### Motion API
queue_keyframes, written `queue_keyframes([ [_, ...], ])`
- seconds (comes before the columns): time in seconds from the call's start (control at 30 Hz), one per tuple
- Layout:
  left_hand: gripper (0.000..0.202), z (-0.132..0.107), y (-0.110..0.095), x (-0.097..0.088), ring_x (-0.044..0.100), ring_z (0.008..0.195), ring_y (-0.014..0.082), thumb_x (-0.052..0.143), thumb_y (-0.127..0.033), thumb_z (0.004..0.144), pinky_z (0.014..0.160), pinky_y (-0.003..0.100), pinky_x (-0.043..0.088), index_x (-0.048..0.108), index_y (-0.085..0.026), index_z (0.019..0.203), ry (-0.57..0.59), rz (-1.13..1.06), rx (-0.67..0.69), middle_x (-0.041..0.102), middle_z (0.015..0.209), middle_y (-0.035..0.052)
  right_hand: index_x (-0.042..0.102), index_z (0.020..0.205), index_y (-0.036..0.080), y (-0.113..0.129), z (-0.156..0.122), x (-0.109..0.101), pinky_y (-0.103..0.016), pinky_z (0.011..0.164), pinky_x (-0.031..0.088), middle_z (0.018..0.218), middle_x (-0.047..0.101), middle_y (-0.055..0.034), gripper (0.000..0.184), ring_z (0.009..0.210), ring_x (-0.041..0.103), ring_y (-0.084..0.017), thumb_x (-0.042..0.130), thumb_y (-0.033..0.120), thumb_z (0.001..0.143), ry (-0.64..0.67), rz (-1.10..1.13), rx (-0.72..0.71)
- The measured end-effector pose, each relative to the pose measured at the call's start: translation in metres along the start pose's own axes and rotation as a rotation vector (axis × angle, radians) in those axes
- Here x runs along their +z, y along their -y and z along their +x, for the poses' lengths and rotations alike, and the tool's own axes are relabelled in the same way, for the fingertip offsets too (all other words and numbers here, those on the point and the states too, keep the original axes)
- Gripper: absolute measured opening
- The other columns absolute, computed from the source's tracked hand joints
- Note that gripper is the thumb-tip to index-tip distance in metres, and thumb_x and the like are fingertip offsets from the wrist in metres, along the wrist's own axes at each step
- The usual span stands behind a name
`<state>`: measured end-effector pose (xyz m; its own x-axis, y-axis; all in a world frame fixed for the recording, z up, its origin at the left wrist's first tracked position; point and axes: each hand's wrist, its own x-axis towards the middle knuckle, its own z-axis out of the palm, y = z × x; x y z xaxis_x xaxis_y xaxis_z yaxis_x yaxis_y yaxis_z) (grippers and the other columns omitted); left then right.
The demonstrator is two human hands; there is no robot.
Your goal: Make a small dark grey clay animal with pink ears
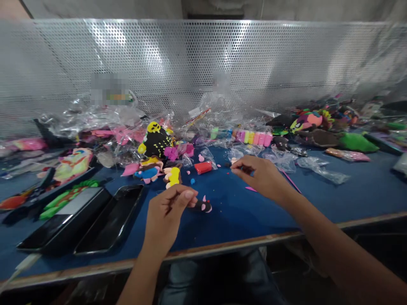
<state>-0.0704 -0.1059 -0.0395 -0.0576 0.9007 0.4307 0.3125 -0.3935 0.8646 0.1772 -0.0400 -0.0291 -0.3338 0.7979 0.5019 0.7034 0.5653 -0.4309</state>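
My left hand (168, 209) is closed near the front of the blue table (241, 212), its fingers pinched on a small black clay figure with pink ears (202, 205). My right hand (258, 174) reaches further out with its fingertips pinched together on something too small to make out, close to a red clay piece (202, 167). A black and yellow clay figure (155, 142) stands behind them, and small blue, pink and yellow clay figures (152, 171) lie in front of it.
Two dark phones (110, 220) lie at the front left. Clear plastic bags (286, 159) and clay packs (254, 137) crowd the back of the table. More coloured clay figures (313, 120) sit at the far right. A perforated metal screen (203, 63) closes off the back.
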Motion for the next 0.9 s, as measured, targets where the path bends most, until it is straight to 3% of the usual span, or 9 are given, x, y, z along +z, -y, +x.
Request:
queue_keyframes([
  [0.1, 0.018, -0.003, -0.002, 0.003, 0.063, 0.06, 0.0131, 0.07, -0.029, 0.079, 0.058, 0.022, 0.051, 0.069, -0.018, 0.064, 0.069, -0.018, 0.015, 0.069, 0.062, 0.0004, 0.069, 0.092, 0.021, 0.028, -0.02, 0.001, -0.026, 0.069, 0.049, 0.087, 0.071, -0.0023, 0.008, 0.075, 0.064, -0.014, 0.062, 0.024, 0.091, -0.09, 0.194, -0.152],
  [0.2, 0.009, -0.006, -0.005, 0.006, 0.065, 0.065, 0.014, 0.077, -0.026, 0.073, 0.061, 0.022, 0.051, 0.073, -0.019, 0.07, 0.101, -0.037, 0.005, 0.072, 0.07, 0.0011, 0.068, 0.095, 0.021, 0.052, -0.034, 0.004, -0.025, 0.072, 0.051, 0.087, 0.07, -0.0025, 0.007, 0.08, 0.065, -0.014, 0.063, 0.02, 0.091, -0.075, 0.279, -0.297],
  [0.3, 0.008, -0.01, -0.011, 0.007, 0.064, 0.063, 0.0132, 0.073, -0.028, 0.078, 0.061, 0.022, 0.05, 0.076, -0.02, 0.078, 0.144, -0.051, -0.018, 0.07, 0.068, 0.0001, 0.067, 0.098, 0.021, 0.064, -0.041, 0.007, -0.026, 0.074, 0.052, 0.089, 0.071, -0.0034, 0.009, 0.084, 0.065, -0.015, 0.063, 0.017, 0.091, -0.093, 0.315, -0.373],
  [0.4, 0.026, -0.012, -0.015, 0.007, 0.061, 0.063, 0.0126, 0.06, -0.034, 0.09, 0.062, 0.022, 0.048, 0.07, -0.019, 0.071, 0.199, -0.09, -0.004, 0.065, 0.065, 0.0003, 0.066, 0.101, 0.022, 0.068, -0.042, 0.011, -0.027, 0.075, 0.053, 0.09, 0.07, -0.0035, 0.011, 0.083, 0.065, -0.015, 0.066, 0.019, 0.089, -0.134, 0.341, -0.397],
  [0.5, 0.043, -0.014, -0.014, 0.009, 0.057, 0.065, 0.012, 0.048, -0.037, 0.097, 0.065, 0.023, 0.047, 0.056, -0.018, 0.06, 0.175, -0.158, 0.041, 0.058, 0.066, 0.0007, 0.066, 0.102, 0.021, 0.068, -0.044, 0.014, -0.029, 0.075, 0.053, 0.091, 0.069, -0.0038, 0.014, 0.083, 0.064, -0.015, 0.068, 0.02, 0.089, -0.163, 0.342, -0.396],
  [0.7, 0.019, -0.014, -0.011, 0.011, 0.056, 0.065, 0.011, 0.063, -0.037, 0.089, 0.062, 0.021, 0.047, 0.065, -0.019, 0.084, 0.21, -0.168, -0.011, 0.061, 0.076, -0.0001, 0.066, 0.102, 0.022, 0.069, -0.05, 0.018, -0.028, 0.076, 0.053, 0.091, 0.068, -0.0035, 0.015, 0.086, 0.063, -0.015, 0.068, 0.018, 0.088, -0.21, 0.36, -0.331],
  [0.9, 0.024, -0.014, -0.018, 0.01, 0.058, 0.066, 0.0119, 0.059, -0.033, 0.092, 0.062, 0.021, 0.047, 0.07, -0.019, 0.076, 0.279, -0.092, 0.027, 0.064, 0.073, 0.0015, 0.065, 0.108, 0.021, 0.072, -0.057, 0.019, -0.027, 0.078, 0.054, 0.095, 0.066, -0.0044, 0.023, 0.088, 0.063, -0.015, 0.069, 0.018, 0.086, -0.257, 0.31, -0.325],
])
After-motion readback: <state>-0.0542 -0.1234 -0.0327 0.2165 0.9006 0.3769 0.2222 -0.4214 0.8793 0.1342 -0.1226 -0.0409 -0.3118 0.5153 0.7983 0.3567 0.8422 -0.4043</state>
